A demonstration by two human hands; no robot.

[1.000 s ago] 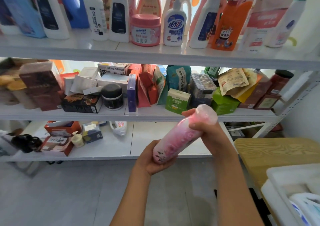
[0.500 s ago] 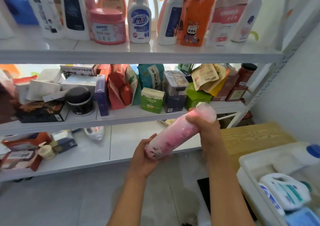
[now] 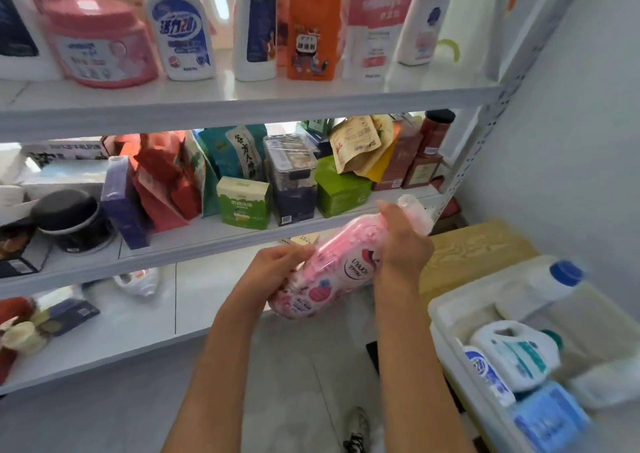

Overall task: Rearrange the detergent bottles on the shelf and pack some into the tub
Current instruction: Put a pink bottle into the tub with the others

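Pink bottle, wrapped in clear film, lies tilted in both hands in front of the middle shelf, its cap end up and to the right. Right hand has its fingers curled round the neck just below the cap; left hand grips the lower body, fingers wrapped on its side. Neither hand is loose.

Judging by the pose, the packing step is in hand: the bottle is off the shelf and not yet in the tub, which sits low at the right on a wooden surface. Three bottles already lie in it: a large white one with a blue cap, a white one with a teal label and a blue one. The next move probably calls for swinging the bottle right and down, then laying it in the free space beside them.

Its round label reads roughly "LIYAJOY", though blur makes that unsure. On the top shelf a white bottle carries blue Chinese lettering; an orange bottle has a small black tag, unreadable.
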